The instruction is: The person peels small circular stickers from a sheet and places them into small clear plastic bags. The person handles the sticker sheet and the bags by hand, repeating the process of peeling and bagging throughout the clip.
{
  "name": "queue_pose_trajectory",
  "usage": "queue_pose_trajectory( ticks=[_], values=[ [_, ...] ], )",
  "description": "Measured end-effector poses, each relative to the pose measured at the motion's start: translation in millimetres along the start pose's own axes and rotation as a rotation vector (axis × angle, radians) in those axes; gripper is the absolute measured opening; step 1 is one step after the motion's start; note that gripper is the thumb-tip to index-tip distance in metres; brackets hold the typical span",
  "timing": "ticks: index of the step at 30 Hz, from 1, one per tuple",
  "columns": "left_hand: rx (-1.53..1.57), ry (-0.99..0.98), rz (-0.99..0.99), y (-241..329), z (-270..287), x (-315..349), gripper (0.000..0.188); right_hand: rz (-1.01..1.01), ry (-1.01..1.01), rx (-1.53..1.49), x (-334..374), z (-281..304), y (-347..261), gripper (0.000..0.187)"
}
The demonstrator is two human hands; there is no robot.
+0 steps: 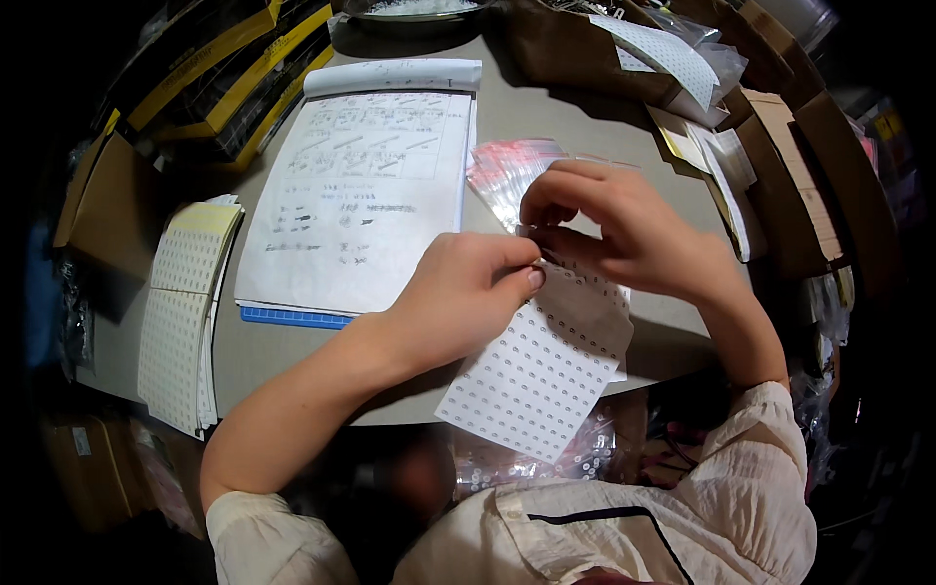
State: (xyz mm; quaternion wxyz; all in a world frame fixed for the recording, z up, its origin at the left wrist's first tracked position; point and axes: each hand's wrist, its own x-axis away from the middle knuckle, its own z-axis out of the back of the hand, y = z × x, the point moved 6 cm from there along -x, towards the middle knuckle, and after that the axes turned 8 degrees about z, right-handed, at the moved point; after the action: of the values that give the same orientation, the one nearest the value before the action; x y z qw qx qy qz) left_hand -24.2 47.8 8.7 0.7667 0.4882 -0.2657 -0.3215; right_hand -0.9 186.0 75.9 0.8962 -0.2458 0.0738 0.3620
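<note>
Both hands meet over the middle of a grey table (546,127), working at something very small. The left hand (466,292) is closed in a pinch, thumb tip pressed against the forefinger, and the right hand (624,229) curls over it from the far side with its fingers bent down toward the same spot. Where the fingertips meet there is a tiny pale piece, probably a small sticker (534,255) peeled from the sheet below, though it is too small to be sure which hand actually has hold of it.

Directly under the hands lies a white sheet of small round labels (531,375), set in close rows, its near end hanging past the table's front edge toward the person's lap. It sits there, I judge, so that each label can be lifted with hardly any reach. Just beyond the right hand's knuckles, a fanned stack of clear zip bags with red strips (502,171) lies flat, touching or nearly touching the sheet's far end, close enough to be picked from one at a time.

To the left, an open notebook with printed tables and handwriting (366,185) rests on a blue cutting mat (292,317), turned to face the person as a reference. Further left, a pile of more label sheets (180,312) waits at the table's edge. Cardboard boxes (799,166) crowd the right side.
</note>
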Motion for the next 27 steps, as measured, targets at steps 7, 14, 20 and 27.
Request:
queue_pose_trajectory(
  ticks=[7, 14, 20, 27],
  values=[
    [0.096, -0.002, 0.018, -0.8, -3.3, 1.1, 0.015, 0.1, 0.073, 0.286, 9.1, -8.6, -22.5, 0.021],
    [0.146, -0.061, 0.011, -2.5, -7.6, 1.5, 0.018, 0.129, 0.083, 0.058, 18.7, -4.3, -12.7, 0.019],
    [0.236, -0.062, 0.054, -1.1, -5.7, -0.7, 0.024, -0.262, 0.125, -0.268, 13.1, 26.6, 66.4, 0.022],
    [0.178, -0.094, 0.098, -0.4, -8.6, 2.0, 0.022, -0.242, 0.244, -0.29, 14.9, 31.8, 75.5, 0.016]
  ],
)
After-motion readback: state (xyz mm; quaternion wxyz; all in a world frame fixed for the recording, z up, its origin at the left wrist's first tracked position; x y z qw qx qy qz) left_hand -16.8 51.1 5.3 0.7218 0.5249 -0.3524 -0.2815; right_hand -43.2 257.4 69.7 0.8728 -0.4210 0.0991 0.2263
